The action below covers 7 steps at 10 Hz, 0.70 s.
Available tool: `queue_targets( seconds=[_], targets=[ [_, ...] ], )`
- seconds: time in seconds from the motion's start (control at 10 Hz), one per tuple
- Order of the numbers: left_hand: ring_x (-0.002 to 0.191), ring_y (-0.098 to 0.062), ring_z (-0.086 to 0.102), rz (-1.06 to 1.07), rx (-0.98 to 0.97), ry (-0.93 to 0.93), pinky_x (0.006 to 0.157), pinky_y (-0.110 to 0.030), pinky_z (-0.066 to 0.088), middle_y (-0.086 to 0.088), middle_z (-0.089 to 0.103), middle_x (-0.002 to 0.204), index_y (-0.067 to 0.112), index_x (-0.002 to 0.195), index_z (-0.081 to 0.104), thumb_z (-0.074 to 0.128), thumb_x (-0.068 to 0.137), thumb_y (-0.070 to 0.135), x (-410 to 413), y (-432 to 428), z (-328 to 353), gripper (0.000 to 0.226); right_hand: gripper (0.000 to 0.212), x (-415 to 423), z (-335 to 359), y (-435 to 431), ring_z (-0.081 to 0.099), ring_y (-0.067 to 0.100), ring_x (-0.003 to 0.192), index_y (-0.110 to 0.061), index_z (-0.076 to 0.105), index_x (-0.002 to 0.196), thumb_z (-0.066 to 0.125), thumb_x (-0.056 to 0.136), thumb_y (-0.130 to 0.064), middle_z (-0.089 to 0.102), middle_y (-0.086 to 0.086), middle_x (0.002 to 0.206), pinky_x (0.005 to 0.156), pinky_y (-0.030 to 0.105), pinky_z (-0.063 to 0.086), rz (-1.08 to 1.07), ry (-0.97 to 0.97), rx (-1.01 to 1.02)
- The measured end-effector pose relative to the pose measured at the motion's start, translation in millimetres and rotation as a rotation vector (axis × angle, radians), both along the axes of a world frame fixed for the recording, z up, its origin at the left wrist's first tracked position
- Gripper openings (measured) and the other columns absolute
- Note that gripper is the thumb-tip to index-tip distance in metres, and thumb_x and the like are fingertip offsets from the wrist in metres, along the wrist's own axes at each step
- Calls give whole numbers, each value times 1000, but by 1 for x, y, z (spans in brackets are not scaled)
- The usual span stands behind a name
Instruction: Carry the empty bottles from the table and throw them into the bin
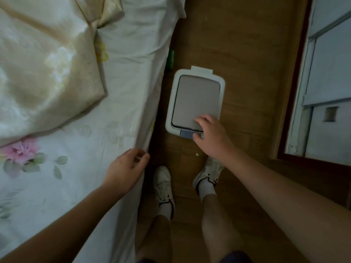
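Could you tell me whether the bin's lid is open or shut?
Shut: the grey lid lies flat within the white rectangular bin's rim, right hand on it.

Floral bedsheet [79, 130], beige quilt [47, 69]

Likely a home bedroom, floral-sheeted bed [79, 130], wooden floor [247, 44]

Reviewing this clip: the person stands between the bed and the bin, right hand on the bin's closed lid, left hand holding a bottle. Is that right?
Not quite. The head view shows the left hand empty, fingers loosely curled by the edge of the bed; no bottle is in it. The rest holds: the right hand rests at the front edge of the closed lid of the bin.
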State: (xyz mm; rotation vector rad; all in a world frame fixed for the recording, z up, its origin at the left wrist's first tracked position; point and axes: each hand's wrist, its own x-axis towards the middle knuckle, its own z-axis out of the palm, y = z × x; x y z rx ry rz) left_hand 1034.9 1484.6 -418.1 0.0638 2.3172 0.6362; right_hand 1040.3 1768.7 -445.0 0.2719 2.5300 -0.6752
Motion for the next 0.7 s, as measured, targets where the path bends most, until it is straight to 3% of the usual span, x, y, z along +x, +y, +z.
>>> queue_targets(
  seconds=[0.2, 0.3, 0.5, 0.6, 0.7],
  targets=[
    [92, -9, 64, 43, 73, 6, 73, -28, 50, 11, 68, 101, 31, 110, 66, 48, 96, 52, 15, -2, -12, 31, 74, 22, -37, -30, 18, 33, 149, -17, 24, 155, 58, 94, -40, 12, 7, 164, 118, 50, 30, 19, -140, 131],
    [92, -14, 66, 41, 89, 4, 80, -37, 55, 7, 69, 101, 28, 111, 67, 50, 96, 50, 23, 4, -15, 31, 83, 26, -41, -35, 11, 32, 152, -19, 15, 157, 59, 92, -43, 6, 8, 166, 121, 49, 22, 36, -142, 147],
    [78, -7, 60, -103, 43, -30, 70, -26, 45, 12, 62, 101, 32, 117, 64, 48, 96, 53, 38, 8, -16, 33, 91, 23, -37, -23, 5, 30, 153, -21, 5, 159, 60, 90, -45, -3, 6, 167, 122, 51, 19, 158, -226, 166],
    [84, -10, 62, -121, -5, -53, 74, -28, 47, 12, 63, 103, 31, 122, 61, 47, 96, 55, 41, 8, -9, 37, 89, 15, -25, -24, 6, 30, 153, -20, 5, 159, 57, 92, -47, -5, 4, 168, 120, 50, 20, 109, -316, 101],
    [95, -14, 66, -75, -47, -54, 81, -32, 52, 8, 69, 112, 31, 127, 58, 45, 95, 59, 47, -1, 0, 45, 81, 22, -10, -26, 20, 31, 150, -16, 13, 159, 53, 95, -46, 12, 8, 166, 118, 46, 29, -93, -422, -59]
  ],
)
